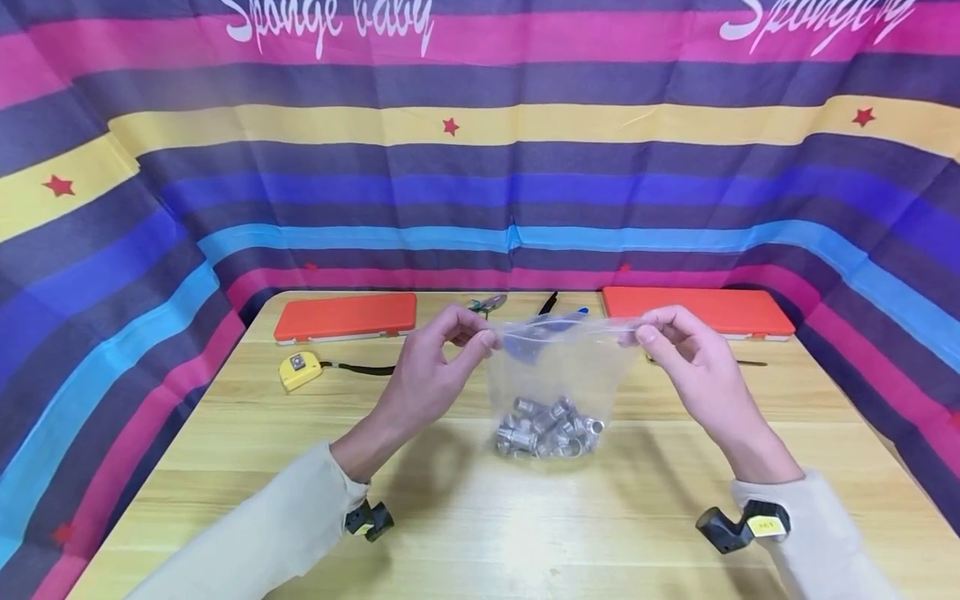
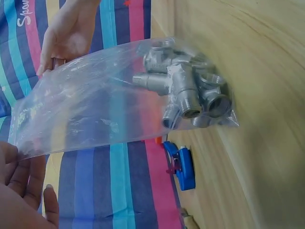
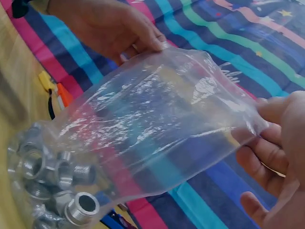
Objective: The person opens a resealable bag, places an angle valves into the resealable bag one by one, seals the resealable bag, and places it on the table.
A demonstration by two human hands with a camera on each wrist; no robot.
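Observation:
A clear plastic zip bag hangs upright above the wooden table, held by its top corners. Its bottom holds several silver threaded metal pipe fittings, seen closely in the left wrist view as a heap of fittings. My left hand pinches the top left corner between thumb and fingers. At the opposite corner, my right hand pinches the bag's edge. In the right wrist view the plastic bag is stretched between both hands. Whether the bag's bottom touches the table I cannot tell.
Two orange-red flat cases lie at the table's back. A yellow tape measure with a black strap sits at left. Behind the bag are green-handled pliers, a black-handled tool and a blue item. Striped cloth surrounds the table.

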